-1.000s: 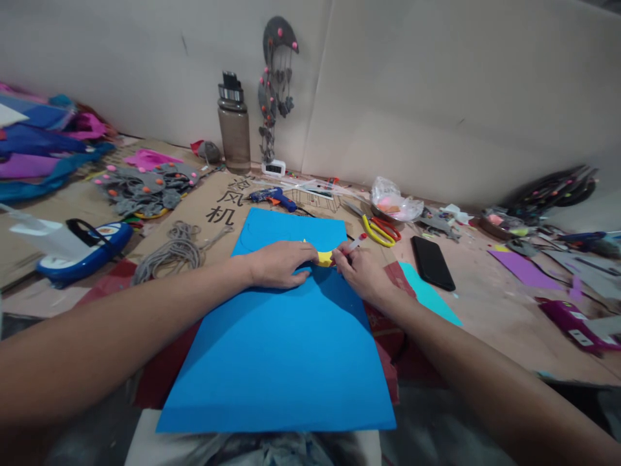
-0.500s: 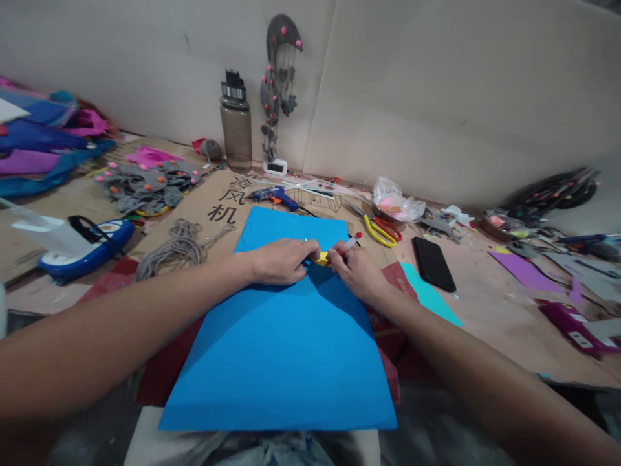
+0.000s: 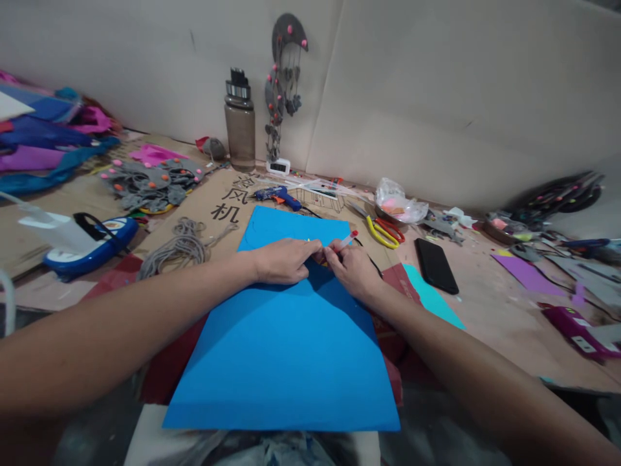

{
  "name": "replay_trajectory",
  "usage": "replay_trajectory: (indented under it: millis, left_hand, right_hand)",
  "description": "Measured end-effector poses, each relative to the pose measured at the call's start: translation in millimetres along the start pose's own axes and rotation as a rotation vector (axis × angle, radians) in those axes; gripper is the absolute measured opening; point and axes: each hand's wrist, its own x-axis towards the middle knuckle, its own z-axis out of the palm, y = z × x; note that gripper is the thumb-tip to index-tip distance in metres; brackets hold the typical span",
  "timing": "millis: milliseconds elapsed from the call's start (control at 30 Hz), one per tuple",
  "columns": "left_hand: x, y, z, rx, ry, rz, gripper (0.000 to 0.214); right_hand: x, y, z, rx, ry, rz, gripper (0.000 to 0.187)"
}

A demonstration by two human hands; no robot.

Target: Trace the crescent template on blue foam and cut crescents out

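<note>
A large blue foam sheet (image 3: 286, 349) lies in front of me on the cardboard-covered table. My left hand (image 3: 281, 260) presses down on a small yellow piece (image 3: 309, 241) on the sheet's far part, fingers curled over it so that only a sliver shows. My right hand (image 3: 352, 268) is closed round a white pen with a red cap (image 3: 348, 239), its tip down beside the left fingertips. The two hands touch each other at the fingers.
Yellow-handled scissors (image 3: 383, 232) and a black phone (image 3: 435, 265) lie right of the sheet. A blue glue gun (image 3: 276, 194), a bottle (image 3: 240, 123), a grey cord (image 3: 182, 244), grey felt pieces (image 3: 150, 181) and a blue-white device (image 3: 90, 238) sit behind and left. Purple scraps (image 3: 526, 272) lie right.
My right hand with the pen has moved left toward the left hand. The yellow piece, plainly showing before, is now almost hidden under the fingers.
</note>
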Motion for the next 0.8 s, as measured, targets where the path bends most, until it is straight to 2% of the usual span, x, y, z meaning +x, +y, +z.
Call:
replay_trajectory:
  millis: [200,433,633,800]
  left_hand:
    - [-0.6,-0.8,0.8,-0.006,0.001,0.001,0.034]
    - [-0.6,-0.6,-0.7,0.007,0.0,-0.014,0.037]
    - [-0.8,1.8,-2.3,-0.003,-0.014,-0.012,0.038]
    - [1.7,4.0,-1.7,0.059,-0.021,0.024,0.037]
  right_hand:
    - [-0.5,3.5,2.1,0.101,0.043,-0.008,0.031]
    - [-10.9,30.8,-9.0,0.359,0.194,0.065,0.039]
    - [-18.0,44.9,-9.4,0.395,0.114,0.096,0.031]
    - [-19.8,42.7,-12.6,0.292,0.058,0.107,0.027]
